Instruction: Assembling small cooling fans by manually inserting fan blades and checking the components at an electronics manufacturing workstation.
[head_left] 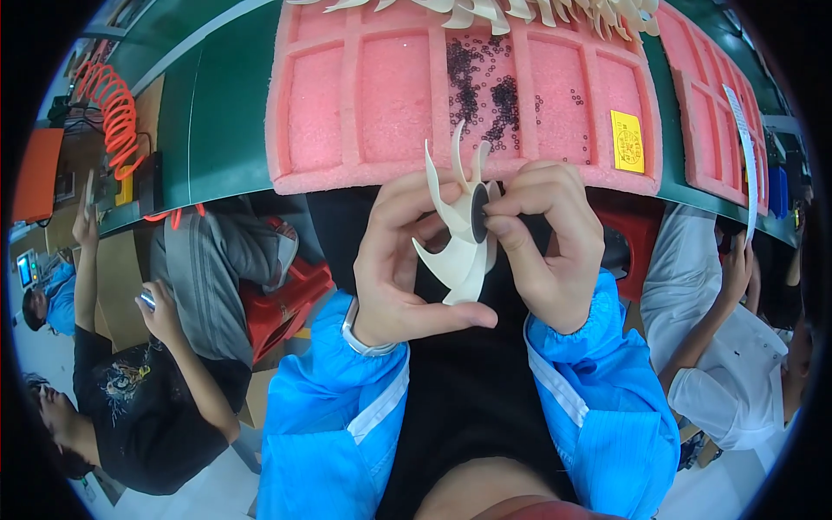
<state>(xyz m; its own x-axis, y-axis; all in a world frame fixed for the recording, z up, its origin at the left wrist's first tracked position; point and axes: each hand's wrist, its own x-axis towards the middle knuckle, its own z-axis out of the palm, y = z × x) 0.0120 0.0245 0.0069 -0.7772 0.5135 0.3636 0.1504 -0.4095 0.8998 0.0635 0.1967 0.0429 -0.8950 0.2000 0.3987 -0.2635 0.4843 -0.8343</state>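
A cream plastic fan wheel (464, 260) with curved blades stands on edge between my hands, just off the near side of a pink foam tray (390, 176). My left hand (387, 260) is closed around its blades from the left, thumb along the bottom. At the dark round hub (478, 213), my right hand (555, 227) pinches with thumb and forefinger; whatever lies between those fingertips is hidden. Small black rings (505, 97) are scattered over the tray's middle compartments, with a few farther right.
More cream fan wheels (490, 12) are heaped at the tray's far edge. A yellow label (627, 141) lies at its right. Another pink tray (693, 130) stands farther right on the green table (227, 121). A coiled orange hose (113, 108) hangs left. Co-workers sit on both sides.
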